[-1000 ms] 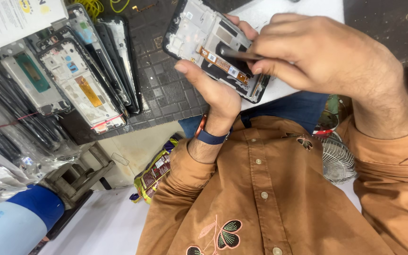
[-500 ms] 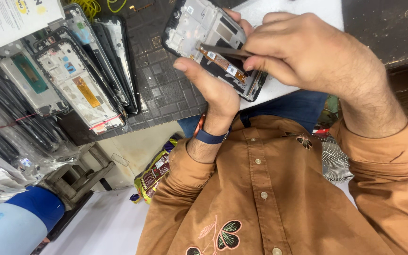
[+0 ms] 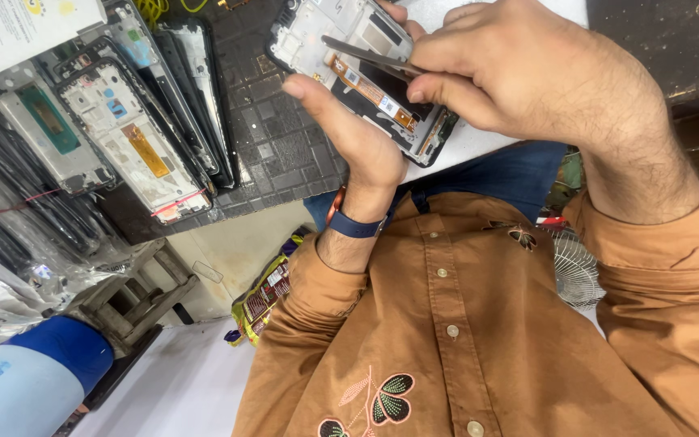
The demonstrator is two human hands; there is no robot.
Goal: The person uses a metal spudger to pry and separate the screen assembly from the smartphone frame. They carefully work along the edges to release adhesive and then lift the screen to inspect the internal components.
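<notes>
Two hands meet over an opened phone frame (image 3: 357, 65) held above the far edge of the workbench. The left hand (image 3: 357, 137) cradles the frame from below, thumb raised along its left edge and fingers wrapped behind it. The right hand (image 3: 527, 77) comes in from the right, thumb and fingers pressed together on thin metal tweezers (image 3: 366, 55), whose tips lie across the frame's exposed inside beside an orange flex strip (image 3: 370, 89). A blue wristband (image 3: 353, 224) circles the left wrist, and brown shirt sleeves crowd the near side. To the left, on a dark gridded mat (image 3: 277, 154), a row of other phone frames (image 3: 135, 137) leans side by side, leaving a bare strip of mat between them and the hands. Bagged parts (image 3: 10, 226) fill the far left edge.
</notes>
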